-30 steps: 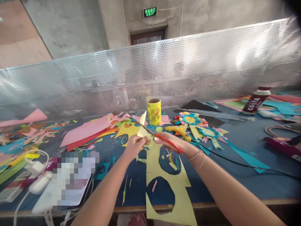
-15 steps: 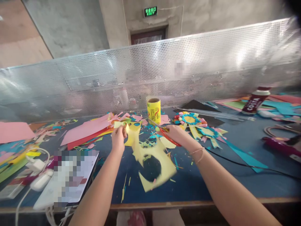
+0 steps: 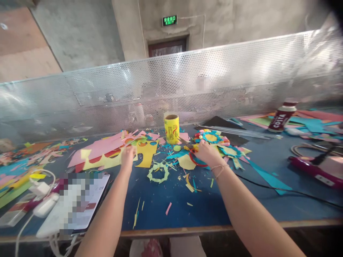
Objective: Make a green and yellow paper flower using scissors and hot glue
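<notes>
My left hand (image 3: 129, 154), slightly blurred, is closed on the edge of a pale yellow paper scrap (image 3: 103, 161) with curved cut-outs. This scrap stretches to the left over pink and red sheets. My right hand (image 3: 207, 153) grips a pair of scissors (image 3: 187, 143) by red handles, with the blades pointing up and left toward a yellow tape roll (image 3: 172, 132) standing on end. Between my hands lie a pale green paper ring (image 3: 149, 174) with a jagged edge and a deeper yellow sheet (image 3: 147, 154) with holes. Paper rosettes (image 3: 211, 137) in blue and yellow lie just beyond my right hand.
A tablet (image 3: 88, 208) with white chargers (image 3: 46, 205) and cables is at the left. Far right stand a COSTA bottle (image 3: 282, 117) and a purple power strip (image 3: 316, 173) with a black cable. A perforated metal screen (image 3: 171, 89) closes off the back of the blue table (image 3: 182, 214).
My left hand has moved the pale yellow scrap from the middle over to the left. The pale green ring is now uncovered. My right hand keeps hold of the scissors.
</notes>
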Demonstrator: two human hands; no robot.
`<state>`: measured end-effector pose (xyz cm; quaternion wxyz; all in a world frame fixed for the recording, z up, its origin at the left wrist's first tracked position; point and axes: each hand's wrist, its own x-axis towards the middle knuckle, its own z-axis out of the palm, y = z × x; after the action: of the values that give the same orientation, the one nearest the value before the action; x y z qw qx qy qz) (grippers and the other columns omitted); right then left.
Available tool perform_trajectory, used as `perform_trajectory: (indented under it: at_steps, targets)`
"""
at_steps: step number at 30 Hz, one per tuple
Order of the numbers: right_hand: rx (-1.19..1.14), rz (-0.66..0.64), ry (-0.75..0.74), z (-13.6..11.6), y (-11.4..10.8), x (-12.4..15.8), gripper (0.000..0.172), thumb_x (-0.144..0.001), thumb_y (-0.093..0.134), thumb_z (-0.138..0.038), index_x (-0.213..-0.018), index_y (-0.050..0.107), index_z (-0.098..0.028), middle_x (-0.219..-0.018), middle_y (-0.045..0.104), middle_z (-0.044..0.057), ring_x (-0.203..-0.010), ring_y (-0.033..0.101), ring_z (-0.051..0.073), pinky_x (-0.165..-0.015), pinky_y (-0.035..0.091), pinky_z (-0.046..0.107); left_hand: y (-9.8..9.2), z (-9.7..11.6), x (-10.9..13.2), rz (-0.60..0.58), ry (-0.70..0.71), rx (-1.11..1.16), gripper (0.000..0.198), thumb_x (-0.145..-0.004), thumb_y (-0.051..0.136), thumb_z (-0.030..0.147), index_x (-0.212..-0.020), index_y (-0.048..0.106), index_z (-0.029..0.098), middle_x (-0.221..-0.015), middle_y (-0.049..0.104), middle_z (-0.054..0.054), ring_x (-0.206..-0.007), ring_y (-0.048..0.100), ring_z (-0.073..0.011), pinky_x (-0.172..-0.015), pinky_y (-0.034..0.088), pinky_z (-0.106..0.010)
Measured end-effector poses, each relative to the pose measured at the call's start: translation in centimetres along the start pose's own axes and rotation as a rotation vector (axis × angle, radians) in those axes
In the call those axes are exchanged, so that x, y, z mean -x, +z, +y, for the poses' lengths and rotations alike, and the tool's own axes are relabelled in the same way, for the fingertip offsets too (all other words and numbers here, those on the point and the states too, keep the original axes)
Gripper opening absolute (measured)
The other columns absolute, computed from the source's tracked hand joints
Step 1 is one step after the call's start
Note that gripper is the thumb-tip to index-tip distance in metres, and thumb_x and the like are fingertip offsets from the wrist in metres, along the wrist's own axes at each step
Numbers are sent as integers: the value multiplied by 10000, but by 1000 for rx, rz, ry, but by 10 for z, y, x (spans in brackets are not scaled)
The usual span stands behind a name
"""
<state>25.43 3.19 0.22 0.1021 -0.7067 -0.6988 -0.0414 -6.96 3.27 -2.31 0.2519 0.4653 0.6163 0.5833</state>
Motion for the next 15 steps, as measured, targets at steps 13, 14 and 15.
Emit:
perform_trajectory:
  at_steps: [13, 14, 15]
  targets:
    - [-86, -252, -283, -26, 12, 6, 566, -609, 656, -402, -1070, 559, -89, -1108, 562, 192, -1098, 436, 365, -827, 396, 392, 25, 7, 38, -838, 152, -598, 621, -442, 757, 439, -968, 557, 177, -877, 560, -45, -792, 529, -195, -663, 400, -272]
    - [-97, -258, -273, -24, 14, 2, 605, -582, 671, -431, -1075, 562, -97, -1124, 554, 186, -1103, 434, 359, -829, 396, 385, 26, 7, 38, -845, 136, -591, 604, -447, 756, 426, -959, 560, 174, -846, 551, -34, -770, 522, -188, -648, 394, -267]
    - [-108, -264, -273, -22, 16, -1, 628, -552, 685, -451, -1062, 572, -103, -1120, 556, 176, -1095, 443, 348, -825, 399, 372, 26, 8, 39, -849, 126, -584, 584, -446, 757, 411, -942, 565, 169, -817, 540, -24, -752, 515, -182, -637, 387, -264]
